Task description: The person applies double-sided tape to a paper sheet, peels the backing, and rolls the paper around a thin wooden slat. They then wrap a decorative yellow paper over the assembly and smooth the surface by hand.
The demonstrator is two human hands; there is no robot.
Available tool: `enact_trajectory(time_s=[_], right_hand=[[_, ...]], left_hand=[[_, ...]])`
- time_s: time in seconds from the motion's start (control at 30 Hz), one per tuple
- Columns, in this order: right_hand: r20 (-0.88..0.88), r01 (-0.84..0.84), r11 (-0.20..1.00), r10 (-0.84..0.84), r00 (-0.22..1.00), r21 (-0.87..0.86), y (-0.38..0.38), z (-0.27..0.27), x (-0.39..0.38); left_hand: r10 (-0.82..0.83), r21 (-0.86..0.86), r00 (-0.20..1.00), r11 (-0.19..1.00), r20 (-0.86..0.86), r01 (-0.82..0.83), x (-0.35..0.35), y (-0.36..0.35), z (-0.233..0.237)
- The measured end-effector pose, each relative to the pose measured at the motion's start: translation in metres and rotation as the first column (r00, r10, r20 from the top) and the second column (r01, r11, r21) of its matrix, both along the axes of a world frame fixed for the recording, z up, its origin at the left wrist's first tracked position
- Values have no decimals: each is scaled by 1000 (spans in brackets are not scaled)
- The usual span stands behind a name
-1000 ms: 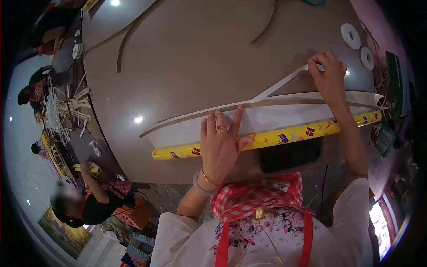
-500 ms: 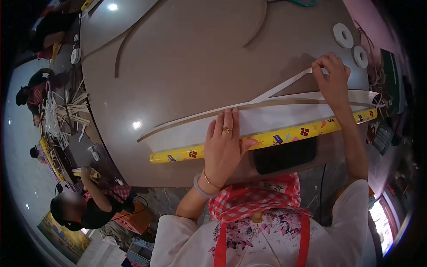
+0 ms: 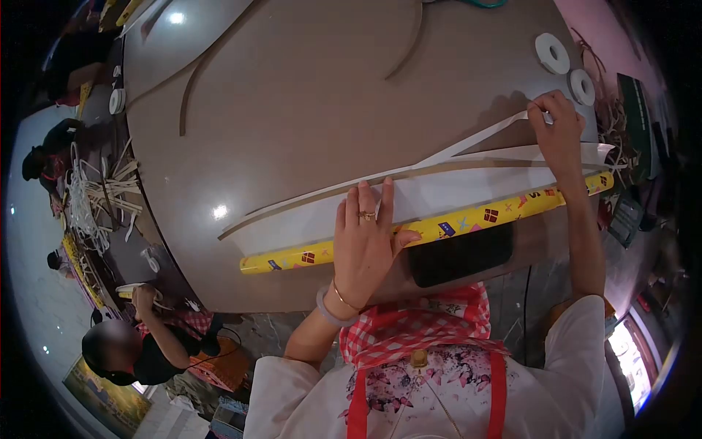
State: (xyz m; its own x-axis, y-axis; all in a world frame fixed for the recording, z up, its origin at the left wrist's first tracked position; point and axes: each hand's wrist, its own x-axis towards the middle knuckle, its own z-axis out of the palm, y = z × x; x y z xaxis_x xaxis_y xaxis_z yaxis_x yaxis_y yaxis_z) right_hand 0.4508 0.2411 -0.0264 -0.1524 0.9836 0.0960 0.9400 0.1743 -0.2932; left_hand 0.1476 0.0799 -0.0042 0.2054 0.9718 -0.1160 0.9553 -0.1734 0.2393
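Note:
A yellow patterned roll of wrapping paper (image 3: 468,222) lies across the table in front of me, its white underside (image 3: 446,192) partly unrolled. Along the far edge of the sheet runs a narrow brown strip (image 3: 482,167). My left hand (image 3: 363,238) lies flat over the roll and sheet, fingers stretched onto that edge. To the right, my right hand (image 3: 558,135) pinches the end of a thin white strip (image 3: 482,137). This strip slants up off the sheet's edge between my hands, and farther left it lies along the edge.
Two white tape rolls (image 3: 552,53) sit at the far right of the brown table (image 3: 292,117). Scissors with a teal handle (image 3: 488,3) are at the far edge. A dark flat rectangle (image 3: 462,254) lies near me. Co-workers sit at the left; one person's hand (image 3: 144,298) holds something yellow.
My right hand has moved slightly right and nearer me, drawing the white strip along. My left hand stays pressed at the sheet's edge. The whole view has shifted a little.

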Motion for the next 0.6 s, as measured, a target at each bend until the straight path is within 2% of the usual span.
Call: enact_trajectory(time_s=[0.17,0.23,0.33,0.53,0.6], right_hand=[[-24,18,1000,-18,1000,6,-2,-2,4],[-26,-3,996,6,1000,89,-1,-8,9],[-96,29,1000,-29,995,7,3,-7,14],[-60,64,998,-63,996,4,4,-6,22],[-48,62,997,-59,997,51,4,-10,26]], left_hand=[[-26,-34,1000,999,-2,26,-1,2,4],[-16,-43,1000,999,15,17,0,3,7],[25,-87,998,996,65,-19,1,3,10],[62,-16,995,998,79,-61,7,0,9],[56,16,998,998,8,-56,9,1,12]])
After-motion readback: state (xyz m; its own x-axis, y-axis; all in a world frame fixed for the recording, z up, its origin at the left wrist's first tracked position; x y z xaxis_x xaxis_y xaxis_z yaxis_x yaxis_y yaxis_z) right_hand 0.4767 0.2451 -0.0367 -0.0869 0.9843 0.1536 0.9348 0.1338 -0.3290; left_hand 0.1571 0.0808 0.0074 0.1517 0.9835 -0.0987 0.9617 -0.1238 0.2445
